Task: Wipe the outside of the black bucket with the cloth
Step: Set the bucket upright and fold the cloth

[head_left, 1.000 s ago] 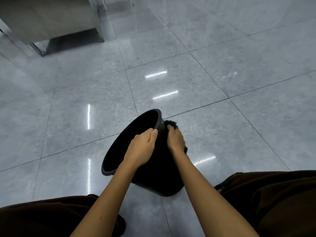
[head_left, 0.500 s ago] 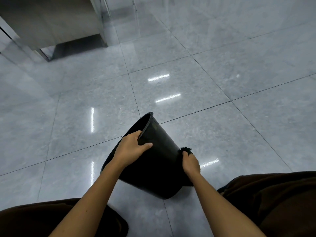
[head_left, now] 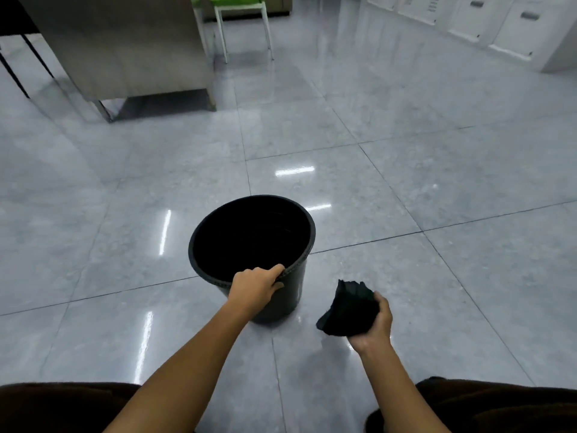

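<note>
Black bucket (head_left: 290, 295) upright on tiled floor (head_left: 406, 182).
Left hand (head_left: 254, 287) fingers grasping near rim; right hand (head_left: 376, 323) clenched on black cloth (head_left: 349, 309), apart from bucket.

One black bucket (head_left: 251, 245), one dark cloth (head_left: 349, 309), two bare hands, left (head_left: 254, 289) and right (head_left: 376, 323), one green stool (head_left: 240, 14), one steel cabinet (head_left: 125, 48)

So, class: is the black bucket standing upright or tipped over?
Upright: the bucket stands on the floor, mouth up, left hand gripping its rim.

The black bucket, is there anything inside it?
The black bucket stands upright, mouth open, and nothing shows inside; its dark interior hides the bottom. The left hand grips its near rim; the right hand holds the cloth outside.
</note>
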`<control>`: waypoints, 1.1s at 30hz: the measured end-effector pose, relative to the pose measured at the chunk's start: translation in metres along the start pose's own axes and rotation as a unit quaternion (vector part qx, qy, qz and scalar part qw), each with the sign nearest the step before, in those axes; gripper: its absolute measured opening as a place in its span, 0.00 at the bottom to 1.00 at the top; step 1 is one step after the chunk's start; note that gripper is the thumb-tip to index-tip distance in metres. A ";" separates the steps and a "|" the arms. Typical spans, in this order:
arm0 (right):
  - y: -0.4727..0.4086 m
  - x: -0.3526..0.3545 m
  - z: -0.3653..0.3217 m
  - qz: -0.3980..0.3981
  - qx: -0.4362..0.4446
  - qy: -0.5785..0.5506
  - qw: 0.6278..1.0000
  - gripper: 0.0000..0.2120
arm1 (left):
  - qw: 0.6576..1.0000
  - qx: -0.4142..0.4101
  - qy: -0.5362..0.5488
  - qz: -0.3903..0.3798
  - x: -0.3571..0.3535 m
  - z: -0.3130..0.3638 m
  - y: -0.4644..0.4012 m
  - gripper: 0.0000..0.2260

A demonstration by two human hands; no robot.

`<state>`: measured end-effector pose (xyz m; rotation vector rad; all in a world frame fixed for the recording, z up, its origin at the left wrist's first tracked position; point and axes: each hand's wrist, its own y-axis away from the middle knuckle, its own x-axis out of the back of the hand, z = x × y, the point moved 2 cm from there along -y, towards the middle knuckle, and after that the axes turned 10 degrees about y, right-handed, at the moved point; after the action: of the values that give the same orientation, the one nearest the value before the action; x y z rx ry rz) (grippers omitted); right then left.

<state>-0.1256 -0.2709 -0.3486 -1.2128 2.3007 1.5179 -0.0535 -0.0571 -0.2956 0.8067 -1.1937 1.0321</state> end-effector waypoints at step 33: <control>0.098 -0.083 -0.065 -0.141 0.272 0.395 0.866 0.13 | 0.747 0.093 0.658 0.022 0.100 0.049 0.040 0.06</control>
<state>-0.1167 -0.2622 -0.2056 -2.0866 2.5106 0.1990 -0.1027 -0.0684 -0.1883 0.0304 0.1319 1.3686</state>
